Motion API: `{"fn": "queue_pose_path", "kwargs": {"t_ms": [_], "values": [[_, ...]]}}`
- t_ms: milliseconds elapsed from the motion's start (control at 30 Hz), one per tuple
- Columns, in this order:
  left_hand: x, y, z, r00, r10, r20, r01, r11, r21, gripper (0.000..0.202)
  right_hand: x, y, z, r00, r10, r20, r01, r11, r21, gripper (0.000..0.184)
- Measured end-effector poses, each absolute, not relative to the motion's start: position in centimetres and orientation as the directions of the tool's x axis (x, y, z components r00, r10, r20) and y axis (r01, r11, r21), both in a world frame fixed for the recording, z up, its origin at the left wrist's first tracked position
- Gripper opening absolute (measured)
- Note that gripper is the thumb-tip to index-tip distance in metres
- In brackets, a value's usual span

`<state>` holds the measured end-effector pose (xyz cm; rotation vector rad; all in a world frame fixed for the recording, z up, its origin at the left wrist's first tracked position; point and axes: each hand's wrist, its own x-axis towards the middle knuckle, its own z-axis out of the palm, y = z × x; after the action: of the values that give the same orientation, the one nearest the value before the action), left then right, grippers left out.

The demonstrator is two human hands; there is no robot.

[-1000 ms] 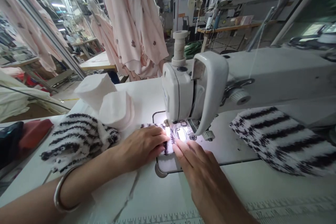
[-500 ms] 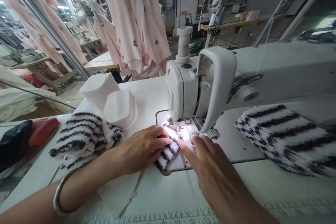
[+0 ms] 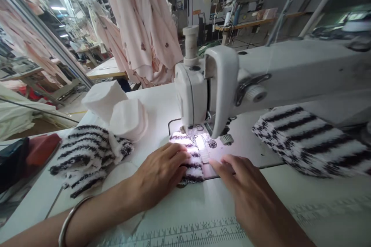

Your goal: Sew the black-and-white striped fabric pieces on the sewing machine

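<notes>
— Where is the striped piece (image 3: 193, 162)?

— Flat on the sewing machine (image 3: 261, 73) bed, under the lamp. Its far end lies beneath the needle foot (image 3: 197, 134) and the rest runs toward 6 o'clock.

— And the hands?

— The left hand (image 3: 162, 170) lies flat, fingers spread, pressing the piece's left side down; it grips nothing. The right hand (image 3: 243, 185) is flat and open too, at 4 o'clock from the needle, fingertips on the metal plate just beside the piece. I cannot tell whether they touch it.

— How far along, would you say?

— Early to midway on this piece, I judge: most of it sits on the near side of the foot. No seam can be made out in the glare.

— Anything else about?

— A neat striped stack (image 3: 307, 142) at 3 o'clock, a loose striped heap (image 3: 87, 150) at 9, white round pads (image 3: 127, 117) at 10.
</notes>
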<state>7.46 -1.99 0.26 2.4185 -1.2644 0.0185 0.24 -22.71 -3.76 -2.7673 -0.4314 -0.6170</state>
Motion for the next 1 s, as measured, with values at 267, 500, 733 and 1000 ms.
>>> {"fn": "queue_pose_path", "kwargs": {"t_ms": [267,500,733,1000], "values": [[6.1,-1.5,0.0,0.542,-0.819,0.19,-0.817,-0.461,0.345,0.021,-1.8,-20.0,-4.0,0.868,0.19,0.459,0.295,-0.94,-0.169,0.065],[6.0,-1.8,-0.1,0.551,-0.819,0.158,-0.814,-0.487,0.317,0.025,-1.1,-19.7,-4.3,0.827,0.269,0.494,0.329,-0.944,-0.037,0.048],[7.4,-2.1,-0.3,0.552,-0.81,0.198,-0.824,-0.494,0.276,0.025,1.1,-20.2,-4.1,0.856,0.247,0.454,0.334,-0.935,-0.121,0.053],[10.0,-2.1,-1.4,0.537,-0.793,0.287,-0.843,-0.52,0.141,0.018,3.4,-20.6,-2.8,0.853,0.269,0.448,0.345,-0.934,-0.097,0.049]]}}
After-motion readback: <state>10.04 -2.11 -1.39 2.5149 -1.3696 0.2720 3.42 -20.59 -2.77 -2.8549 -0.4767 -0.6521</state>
